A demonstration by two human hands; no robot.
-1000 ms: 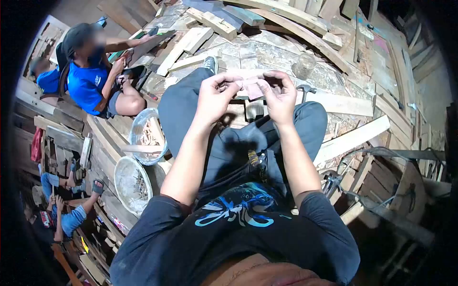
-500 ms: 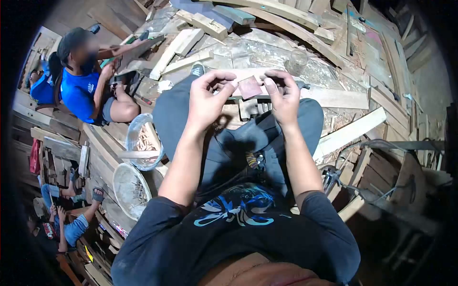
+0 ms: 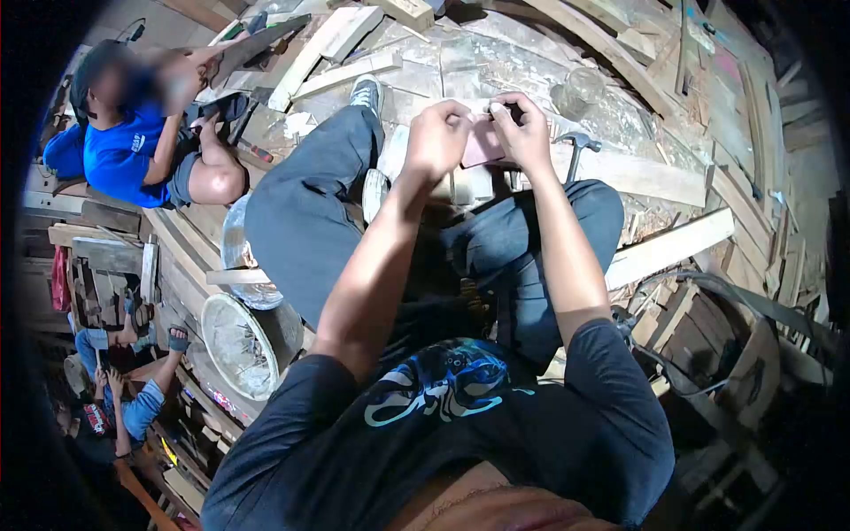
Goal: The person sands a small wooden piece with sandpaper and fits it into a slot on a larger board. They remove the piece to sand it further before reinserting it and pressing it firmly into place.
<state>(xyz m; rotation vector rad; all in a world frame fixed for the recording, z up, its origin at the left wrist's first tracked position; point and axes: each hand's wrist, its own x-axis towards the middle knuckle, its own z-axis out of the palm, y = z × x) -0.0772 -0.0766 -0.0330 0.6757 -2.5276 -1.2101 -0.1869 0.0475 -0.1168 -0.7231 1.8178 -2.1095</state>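
A small flat pinkish piece (image 3: 482, 145) is between my two hands, above the gap between my bent legs. My right hand (image 3: 522, 137) pinches it at its upper right edge with thumb and forefinger. My left hand (image 3: 437, 137) is at its left side, fingers curled in; whether they grip the piece is hidden. Just right of my right hand, a hammer (image 3: 577, 149) lies near my knee. Light wooden blocks (image 3: 473, 184) sit below the piece.
A person in blue (image 3: 133, 146) sits at the left holding a saw. Another person (image 3: 111, 407) is at the lower left. Two buckets (image 3: 239, 345) (image 3: 243, 252) stand beside my left leg. Planks (image 3: 673, 248) and a glass jar (image 3: 583, 88) lie around.
Both hands have moved slightly up in view, and my left hand has come closer to my right. The hammer shows more fully. The person in blue has raised a hand towards the face.
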